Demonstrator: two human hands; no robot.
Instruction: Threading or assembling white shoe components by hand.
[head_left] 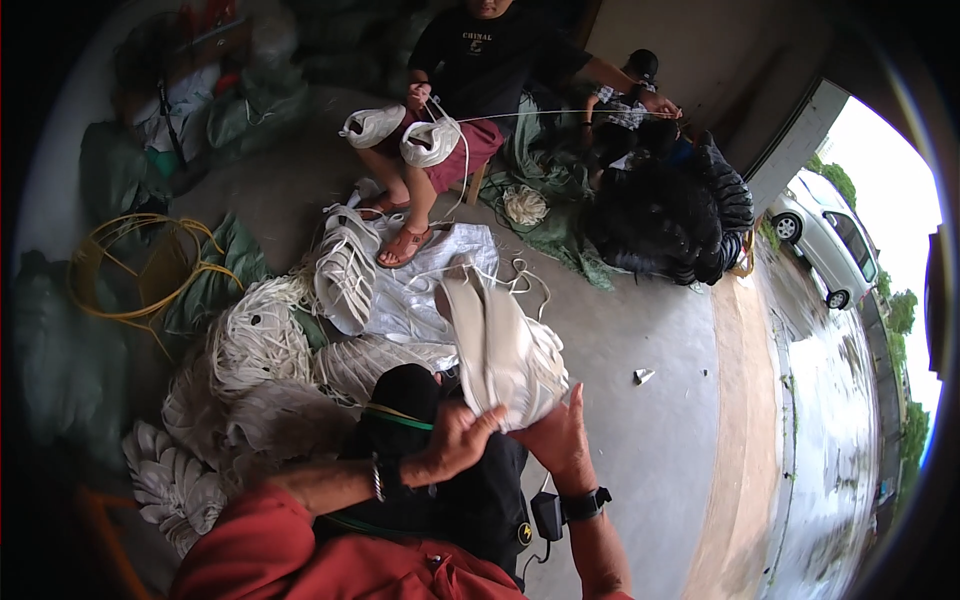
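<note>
both hands meet just below the middle of the view around a bundle of white cord [500, 345], a flat wad of folded loops standing up toward 12 o'clock. the left hand [450, 440] comes in from 8 o'clock with its fingers curled onto the bundle's lower edge, gripping it. the right hand [562, 440], from 5 o'clock, lies with its palm flat against the bundle's underside, fingers up along its side, supporting rather than clenching.

loose cord ends [520, 275] trail off the top toward 12 o'clock, down to the white sack [430, 285] on the concrete floor [650, 330]. a pile of finished bundles [260, 345] lies at 9 o'clock.

i'd judge the risk is the folds slipping: the hold is only at the bottom, so the upper loops could splay and fall open. the trailing ends could also snag on the sack, dragging the bundle out of shape.
</note>
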